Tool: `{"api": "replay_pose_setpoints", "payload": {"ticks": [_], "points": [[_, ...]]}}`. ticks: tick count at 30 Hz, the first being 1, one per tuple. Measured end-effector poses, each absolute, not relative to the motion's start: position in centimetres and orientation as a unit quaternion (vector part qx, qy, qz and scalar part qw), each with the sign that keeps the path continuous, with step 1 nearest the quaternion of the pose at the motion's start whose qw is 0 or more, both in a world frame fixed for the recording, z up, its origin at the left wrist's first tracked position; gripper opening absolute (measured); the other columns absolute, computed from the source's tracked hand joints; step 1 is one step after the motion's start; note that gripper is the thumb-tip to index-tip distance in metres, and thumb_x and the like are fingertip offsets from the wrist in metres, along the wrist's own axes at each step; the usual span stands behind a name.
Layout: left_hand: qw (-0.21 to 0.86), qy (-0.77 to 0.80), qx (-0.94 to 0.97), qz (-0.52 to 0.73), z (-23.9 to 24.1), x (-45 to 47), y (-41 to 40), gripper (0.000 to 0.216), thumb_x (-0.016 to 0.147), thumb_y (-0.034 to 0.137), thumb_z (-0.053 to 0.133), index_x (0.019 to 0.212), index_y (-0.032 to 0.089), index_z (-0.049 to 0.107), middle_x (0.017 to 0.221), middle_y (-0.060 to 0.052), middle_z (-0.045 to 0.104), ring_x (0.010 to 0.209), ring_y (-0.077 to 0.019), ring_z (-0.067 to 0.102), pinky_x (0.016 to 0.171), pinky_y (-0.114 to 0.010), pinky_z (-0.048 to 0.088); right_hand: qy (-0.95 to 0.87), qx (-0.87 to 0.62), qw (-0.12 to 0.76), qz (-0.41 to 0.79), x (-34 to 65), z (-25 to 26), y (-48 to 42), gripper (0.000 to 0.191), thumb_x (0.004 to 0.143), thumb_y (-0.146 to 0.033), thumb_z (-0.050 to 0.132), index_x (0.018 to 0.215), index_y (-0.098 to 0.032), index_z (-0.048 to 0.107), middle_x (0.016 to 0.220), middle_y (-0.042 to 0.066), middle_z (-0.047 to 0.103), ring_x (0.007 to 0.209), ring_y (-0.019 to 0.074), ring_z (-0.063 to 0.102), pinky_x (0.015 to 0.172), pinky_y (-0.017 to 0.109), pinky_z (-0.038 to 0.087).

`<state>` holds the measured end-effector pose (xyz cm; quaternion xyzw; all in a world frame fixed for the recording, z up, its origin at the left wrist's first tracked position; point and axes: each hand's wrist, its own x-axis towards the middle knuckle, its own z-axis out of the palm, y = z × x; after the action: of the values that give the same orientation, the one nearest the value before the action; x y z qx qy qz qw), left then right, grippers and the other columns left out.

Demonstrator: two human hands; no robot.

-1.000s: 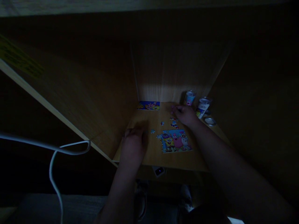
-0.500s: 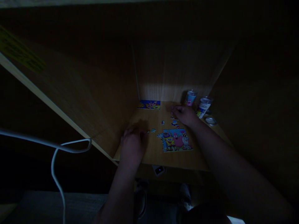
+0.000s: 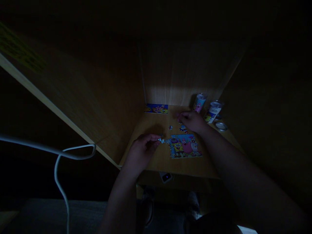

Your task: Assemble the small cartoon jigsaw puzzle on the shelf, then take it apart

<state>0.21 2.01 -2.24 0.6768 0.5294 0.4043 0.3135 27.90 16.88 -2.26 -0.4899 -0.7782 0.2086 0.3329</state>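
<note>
White cable [image 3: 73,150] hangs at far left, off the desk [image 3: 158,164]. Left hand [image 3: 142,152] has just lifted and shifted right; its fingers [image 3: 152,139] now appear to pinch a small blue puzzle piece [image 3: 161,140], just beside the left edge of the SpongeBob jigsaw [image 3: 185,146], though the light is dim. Picture card [image 3: 156,108] lies along the far edge. Loose pieces [image 3: 182,129] sit just beyond the jigsaw, near the right hand [image 3: 192,121], fingers curled down, hold unclear. Printed cup [image 3: 199,102] and metal lid [image 3: 221,126] sit far right.
</note>
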Motion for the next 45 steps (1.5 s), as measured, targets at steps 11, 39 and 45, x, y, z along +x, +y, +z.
{"api": "replay_pose_setpoints", "payload": {"ticks": [11,39,45], "points": [[0.228,0.51,0.737,0.379,-1.7,0.4,1.8,0.015,0.102,0.024,0.068,0.11,0.028,0.081,0.108,-0.001,0.084,0.101,-0.0205,0.079,0.098,-0.035,0.061,-0.779,-0.485,0.332,0.218,27.6,-2.4,16.8,0.054,0.101,-0.061,0.054,0.081,-0.018,0.08,0.068,0.003,0.07,0.06,0.0165,0.054,0.06,0.029,0.038],[0.165,0.534,0.777,0.29,-2.1,0.7,2.1,0.022,0.08,0.03,0.098,0.089,0.025,0.079,0.105,-0.003,0.079,0.109,-0.0286,0.072,0.094,-0.044,0.053,-0.789,-0.489,0.303,0.216,27.5,-1.9,16.6,0.053,0.1,-0.061,0.053,0.081,-0.019,0.079,0.06,-0.001,0.059,0.057,0.0153,0.049,0.058,0.029,0.034],[0.149,0.513,0.792,0.298,-2.1,1.8,2.2,0.019,0.085,0.027,0.095,0.097,0.027,0.08,0.107,-0.003,0.079,0.109,-0.0276,0.071,0.097,-0.045,0.053,-0.785,-0.486,0.313,0.224,27.4,-1.9,16.6,0.056,0.1,-0.064,0.053,0.083,-0.018,0.08,0.061,0.0,0.062,0.057,0.0158,0.049,0.057,0.029,0.034]]}}
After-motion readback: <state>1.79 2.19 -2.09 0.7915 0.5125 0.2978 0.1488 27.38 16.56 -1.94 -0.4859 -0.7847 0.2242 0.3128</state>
